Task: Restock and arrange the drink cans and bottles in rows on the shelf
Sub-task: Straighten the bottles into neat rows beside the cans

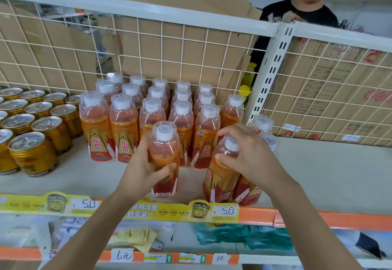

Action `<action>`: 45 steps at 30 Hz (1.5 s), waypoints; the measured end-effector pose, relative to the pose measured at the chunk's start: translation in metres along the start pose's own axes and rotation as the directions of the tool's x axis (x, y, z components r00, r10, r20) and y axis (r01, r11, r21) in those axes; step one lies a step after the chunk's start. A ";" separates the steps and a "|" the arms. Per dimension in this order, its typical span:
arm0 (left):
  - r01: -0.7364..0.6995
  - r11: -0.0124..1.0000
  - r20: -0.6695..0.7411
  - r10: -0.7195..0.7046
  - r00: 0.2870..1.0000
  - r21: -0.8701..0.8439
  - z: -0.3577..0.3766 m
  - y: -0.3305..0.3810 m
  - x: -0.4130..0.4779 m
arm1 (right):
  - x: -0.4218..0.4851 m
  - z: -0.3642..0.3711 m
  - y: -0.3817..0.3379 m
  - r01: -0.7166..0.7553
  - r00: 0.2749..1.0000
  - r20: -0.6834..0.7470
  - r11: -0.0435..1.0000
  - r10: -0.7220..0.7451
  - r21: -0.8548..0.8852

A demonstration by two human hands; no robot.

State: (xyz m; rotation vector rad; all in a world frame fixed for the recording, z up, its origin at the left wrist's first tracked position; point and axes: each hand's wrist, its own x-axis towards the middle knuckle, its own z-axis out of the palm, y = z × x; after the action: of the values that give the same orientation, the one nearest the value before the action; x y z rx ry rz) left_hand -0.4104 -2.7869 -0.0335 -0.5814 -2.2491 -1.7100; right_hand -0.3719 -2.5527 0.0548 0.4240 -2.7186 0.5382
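Several orange drink bottles with white caps stand in rows at the back middle of the white shelf. My left hand grips one upright bottle in front of those rows. My right hand holds the neck of a tilted bottle near the shelf's front edge. Behind my right hand, two more bottles are partly hidden. Gold drink cans stand in rows on the left.
A white wire grid backs the shelf, with cardboard behind it. A slotted upright post divides the bays. A person in a black shirt stands behind the grid. Price strips line the front edge. Packaged goods lie on the lower shelf.
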 end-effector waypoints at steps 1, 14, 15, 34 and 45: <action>0.006 1.000 -0.015 -0.006 1.000 0.008 -0.004 -0.002 -0.002 | 0.000 0.001 -0.001 -0.002 1.000 -0.007 1.000 0.002 0.023; 0.045 0.994 -0.147 -0.029 0.989 0.104 -0.094 -0.023 -0.021 | 0.038 0.051 -0.062 0.091 0.996 -0.007 0.971 -0.091 0.223; 0.044 0.994 -0.158 -0.028 0.987 0.101 -0.103 -0.026 -0.022 | 0.042 0.057 -0.068 0.096 0.995 -0.016 0.968 -0.095 0.232; 0.009 0.993 0.024 -0.006 1.000 -0.115 -0.184 -0.063 -0.016 | 0.076 0.137 -0.163 0.107 0.973 -0.229 0.946 -0.036 0.307; 0.006 1.000 -0.154 -0.003 0.988 0.021 -0.170 -0.089 -0.029 | 0.041 0.204 -0.165 -0.214 0.877 -0.225 0.765 0.424 0.607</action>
State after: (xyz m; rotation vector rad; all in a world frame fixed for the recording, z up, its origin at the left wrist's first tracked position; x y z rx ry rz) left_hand -0.4320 -2.9755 -0.0754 -0.4243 -2.1600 -1.6697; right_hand -0.4057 -2.7916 -0.0560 -0.0315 -2.2397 1.3975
